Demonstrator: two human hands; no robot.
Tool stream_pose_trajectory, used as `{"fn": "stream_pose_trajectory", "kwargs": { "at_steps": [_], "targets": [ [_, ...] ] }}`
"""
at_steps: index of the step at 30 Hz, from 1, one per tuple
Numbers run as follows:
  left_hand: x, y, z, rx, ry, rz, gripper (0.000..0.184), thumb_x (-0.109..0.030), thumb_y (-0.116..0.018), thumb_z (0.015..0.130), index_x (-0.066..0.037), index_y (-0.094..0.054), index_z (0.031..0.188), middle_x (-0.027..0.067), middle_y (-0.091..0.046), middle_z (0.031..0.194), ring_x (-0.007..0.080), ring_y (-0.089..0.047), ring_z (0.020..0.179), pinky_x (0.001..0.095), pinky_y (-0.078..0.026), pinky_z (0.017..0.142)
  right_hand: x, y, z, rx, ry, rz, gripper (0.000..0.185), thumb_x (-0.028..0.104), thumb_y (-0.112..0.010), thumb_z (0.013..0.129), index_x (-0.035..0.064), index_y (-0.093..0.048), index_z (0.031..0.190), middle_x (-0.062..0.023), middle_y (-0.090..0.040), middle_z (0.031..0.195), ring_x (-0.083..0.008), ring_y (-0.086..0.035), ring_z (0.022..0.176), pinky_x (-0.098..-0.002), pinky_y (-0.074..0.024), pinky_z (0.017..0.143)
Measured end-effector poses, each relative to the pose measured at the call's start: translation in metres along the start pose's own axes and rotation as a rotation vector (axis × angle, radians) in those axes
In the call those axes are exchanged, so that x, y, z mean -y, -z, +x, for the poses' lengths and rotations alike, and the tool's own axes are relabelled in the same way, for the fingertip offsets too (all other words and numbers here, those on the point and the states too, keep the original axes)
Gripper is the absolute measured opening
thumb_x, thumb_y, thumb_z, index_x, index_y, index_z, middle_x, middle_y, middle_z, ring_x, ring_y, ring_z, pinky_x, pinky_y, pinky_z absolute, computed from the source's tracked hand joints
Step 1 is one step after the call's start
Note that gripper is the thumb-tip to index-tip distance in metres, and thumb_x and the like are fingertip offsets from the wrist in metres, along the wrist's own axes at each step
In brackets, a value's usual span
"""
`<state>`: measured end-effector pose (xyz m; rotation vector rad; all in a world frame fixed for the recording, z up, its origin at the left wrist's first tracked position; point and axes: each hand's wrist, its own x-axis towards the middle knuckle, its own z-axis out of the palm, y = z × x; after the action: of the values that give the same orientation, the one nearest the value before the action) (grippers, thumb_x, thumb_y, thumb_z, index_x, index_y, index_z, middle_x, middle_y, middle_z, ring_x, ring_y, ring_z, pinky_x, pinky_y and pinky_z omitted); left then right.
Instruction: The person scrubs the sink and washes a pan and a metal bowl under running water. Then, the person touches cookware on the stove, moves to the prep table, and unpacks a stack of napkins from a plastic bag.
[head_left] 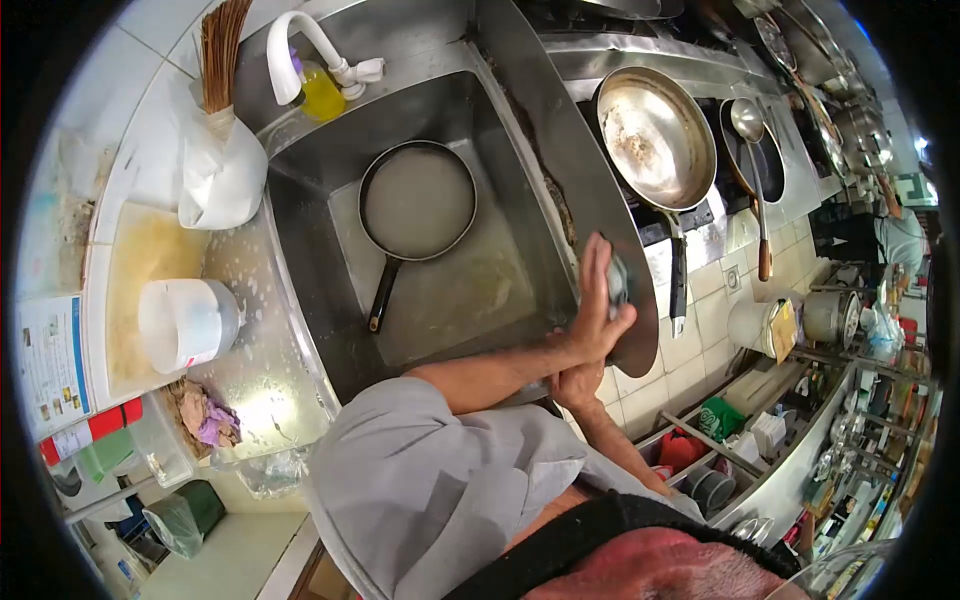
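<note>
My left hand (598, 305) is raised at the sink's right edge, with fingers stretched out and thumb apart. Just beyond its palm is a small grey-green thing (618, 282); I cannot make out what it is or whether the hand touches it. My right hand (580, 384) is at the left wrist and seems wrapped round it, its fingers partly hidden. To the left, a black frying pan (418, 200) with cloudy liquid in it rests in the metal sink (300, 250), its handle pointing toward me. Shallow cloudy water covers part of the sink floor.
A white tap (310, 40) arches beside a yellow soap bottle (322, 95). On the left stand a white container with a stick brush (222, 60) and a white tub (185, 325). Right of the metal partition, a steel pan (658, 140) and a ladle (750, 140) sit at the stove. Another person (898, 240) is farther right.
</note>
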<state>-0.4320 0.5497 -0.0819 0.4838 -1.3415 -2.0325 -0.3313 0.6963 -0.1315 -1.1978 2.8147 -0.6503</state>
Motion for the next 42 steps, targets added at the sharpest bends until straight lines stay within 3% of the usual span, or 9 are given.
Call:
{"fn": "stream_pose_trajectory", "kwargs": {
  "at_steps": [4,9,16,18,22,25,27,36,42],
  "targets": [
    [-0.018,-0.011,0.116,-0.109,-0.433,0.241,0.063,-0.024,-0.042,0.091,-0.002,-0.013,0.142,0.0180,-0.015,0.146,0.0306,-0.016,0.136,0.0400,-0.015,0.111,0.008,0.006,0.011,-0.074,0.051,-0.064,0.026,0.028,-0.055,0.081,0.0135,-0.064,0.101,-0.0041,-0.059,0.109,-0.0254,-0.048,0.113,-0.0441,-0.0303,0.097],
    [0.012,0.045,0.354,-0.042,0.086,-0.161,0.074,-0.058,-0.037,0.089,-0.006,-0.026,0.140,0.0123,-0.031,0.142,0.0338,-0.031,0.127,0.0424,-0.030,0.103,0.009,0.011,0.018,-0.077,0.058,-0.062,0.026,0.027,-0.053,0.083,0.0138,-0.064,0.103,-0.0029,-0.058,0.110,-0.0250,-0.047,0.114,-0.0438,-0.0298,0.098],
    [0.013,-0.009,0.011,0.041,-0.103,0.438,0.060,-0.027,-0.035,0.095,0.000,-0.010,0.143,0.0211,-0.008,0.149,0.0332,-0.009,0.138,0.0401,-0.009,0.112,0.009,0.001,0.005,-0.028,0.062,-0.057,0.029,0.028,-0.053,0.084,0.0118,-0.063,0.105,-0.0039,-0.057,0.111,-0.0251,-0.046,0.114,-0.0441,-0.0293,0.098],
    [0.004,-0.011,-0.060,0.334,-0.695,0.377,0.080,-0.005,-0.047,0.076,0.000,-0.003,0.143,0.0209,-0.003,0.149,0.0325,-0.006,0.138,0.0413,-0.006,0.112,0.001,-0.011,-0.001,-0.054,-0.020,0.168,0.029,0.029,-0.051,0.085,0.0122,-0.063,0.105,-0.0038,-0.057,0.112,-0.0252,-0.047,0.114,-0.0440,-0.0298,0.098],
    [-0.024,-0.011,0.119,-0.048,-0.579,0.621,0.063,-0.029,-0.038,0.092,0.000,-0.013,0.143,0.0223,-0.011,0.148,0.0326,-0.009,0.138,0.0418,-0.007,0.112,0.004,0.007,0.011,-0.044,0.082,-0.085,0.029,0.029,-0.050,0.085,0.0124,-0.063,0.105,-0.0034,-0.058,0.111,-0.0253,-0.047,0.114,-0.0443,-0.0313,0.097],
    [-0.053,0.026,0.320,0.168,-0.027,0.157,0.064,-0.043,-0.028,0.096,0.002,-0.016,0.141,0.0195,-0.017,0.147,0.0299,-0.015,0.137,0.0359,-0.012,0.112,0.009,0.009,0.014,-0.059,0.049,-0.060,0.029,0.028,-0.052,0.083,0.0127,-0.064,0.104,-0.0025,-0.059,0.110,-0.0252,-0.048,0.113,-0.0441,-0.0319,0.097],
    [-0.097,-0.004,0.296,-0.194,0.099,-0.095,0.068,-0.052,-0.032,0.093,0.003,-0.035,0.134,0.0180,-0.037,0.137,0.0273,-0.034,0.126,0.0359,-0.030,0.102,0.005,0.011,0.021,-0.073,0.053,-0.071,0.028,0.028,-0.052,0.083,0.0129,-0.064,0.104,-0.0023,-0.059,0.110,-0.0251,-0.048,0.113,-0.0440,-0.0320,0.097],
    [-0.006,-0.012,-0.019,0.339,-1.115,0.406,0.071,-0.043,-0.046,0.088,-0.003,-0.019,0.141,0.0178,-0.011,0.149,0.0361,-0.008,0.138,0.0436,-0.010,0.112,-0.001,0.003,0.000,0.148,-0.034,-0.121,0.026,0.028,-0.056,0.081,0.0144,-0.064,0.103,-0.0020,-0.057,0.110,-0.0244,-0.047,0.114,-0.0441,-0.0321,0.097],
    [0.059,0.053,0.318,0.003,-0.281,0.190,0.066,-0.054,-0.039,0.091,0.001,-0.041,0.128,0.0141,-0.046,0.120,0.0243,-0.040,0.109,0.0392,-0.030,0.096,0.004,0.008,0.011,-0.036,0.037,-0.076,0.028,0.029,-0.054,0.082,0.0148,-0.064,0.103,-0.0017,-0.059,0.110,-0.0236,-0.047,0.114,-0.0419,-0.0320,0.096]
  ]
}}
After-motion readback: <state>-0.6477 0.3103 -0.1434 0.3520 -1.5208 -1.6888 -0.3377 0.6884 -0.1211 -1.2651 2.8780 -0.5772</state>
